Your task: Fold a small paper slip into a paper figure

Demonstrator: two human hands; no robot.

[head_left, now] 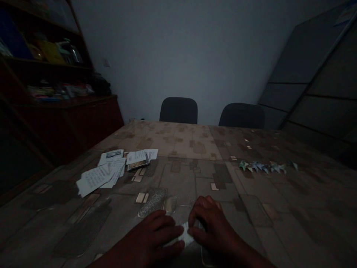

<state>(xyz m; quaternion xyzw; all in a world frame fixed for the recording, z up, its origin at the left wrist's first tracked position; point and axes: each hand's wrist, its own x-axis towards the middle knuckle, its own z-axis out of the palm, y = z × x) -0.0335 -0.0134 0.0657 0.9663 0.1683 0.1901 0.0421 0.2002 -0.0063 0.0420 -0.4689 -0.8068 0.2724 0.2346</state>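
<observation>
Can't make out much of the pale piece tbh, the left hand and right hand cover most of it. Both forearms run off the near edge, and so does the table. Print on the cards at left is too tiny to read, and the small folded shapes at right are too small to identify. Table hides the lower parts of both far chairs. Stuff on the left shelves is lost in murk.

Dim interior of what appears to be a home: before me stands a table under a patterned cover, with dark chairs opposite, a pale wall behind, and a crowded, shelved cabinet leftward.
</observation>
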